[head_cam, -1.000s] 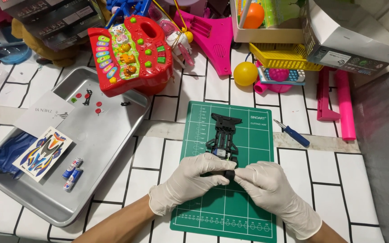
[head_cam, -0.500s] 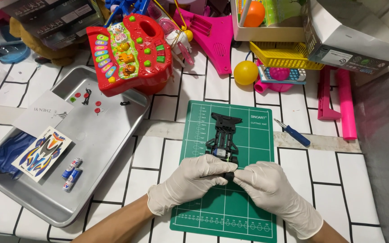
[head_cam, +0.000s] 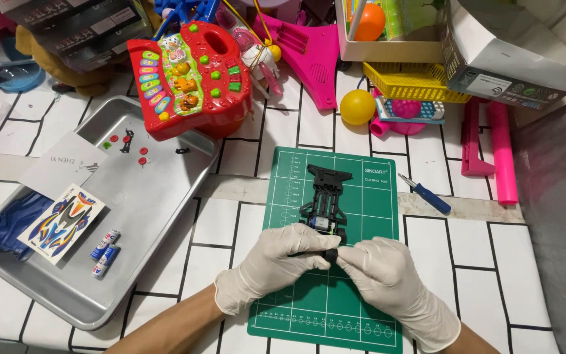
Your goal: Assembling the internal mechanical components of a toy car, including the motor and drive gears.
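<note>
2 gloved hands are meeting over a green cutting mat (head_cam: 325, 308), where a black toy car chassis (head_cam: 325, 204) is lying lengthwise. The left hand (head_cam: 271, 265) and the right hand (head_cam: 388, 282) are both pinching a small black part (head_cam: 331, 254), seemingly a wheel, at the chassis's near end; both hands are closed on it. Compared with 1 second earlier, the chassis is sitting slightly farther up the mat while the fingers are staying pressed at the same rear corner. A blue-handled screwdriver (head_cam: 425, 193) is lying just beside the mat on the white tiled tabletop (head_cam: 473, 255). To the left, a metal tray (head_cam: 158, 216) is holding a sticker sheet (head_cam: 61, 224), 2 small batteries (head_cam: 105, 252) and tiny red parts. Behind, a red toy piano (head_cam: 188, 75), a yellow ball (head_cam: 358, 106) and pink toys are crowding the tabletop.
</note>
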